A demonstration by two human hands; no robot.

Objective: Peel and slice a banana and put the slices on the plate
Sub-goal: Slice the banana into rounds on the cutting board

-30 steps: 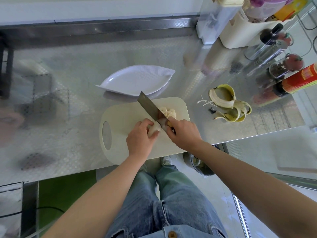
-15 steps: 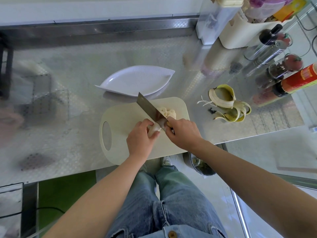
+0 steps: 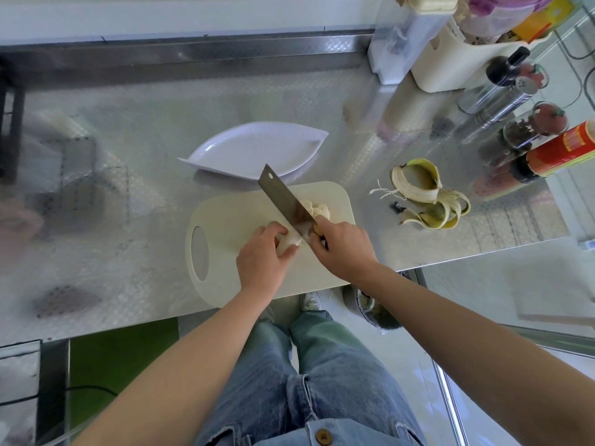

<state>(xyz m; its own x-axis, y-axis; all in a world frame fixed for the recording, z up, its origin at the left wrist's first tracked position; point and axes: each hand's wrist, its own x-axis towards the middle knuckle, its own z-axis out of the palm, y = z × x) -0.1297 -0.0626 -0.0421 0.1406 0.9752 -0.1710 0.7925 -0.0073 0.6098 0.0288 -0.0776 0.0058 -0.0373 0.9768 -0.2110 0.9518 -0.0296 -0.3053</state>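
- The left hand was closed over the remaining stub of peeled banana, pinning it to the cream cutting board.
- The right hand was clenched around the handle of a cleaver; the blade stood on the banana just beside the left fingertips.
- Cut banana slices lay in a small heap on the board, on the far side of the blade.
- The white leaf-shaped plate sat just behind the board with no slices on it.
- The banana peel lay on the steel counter, right of the board and apart from it.
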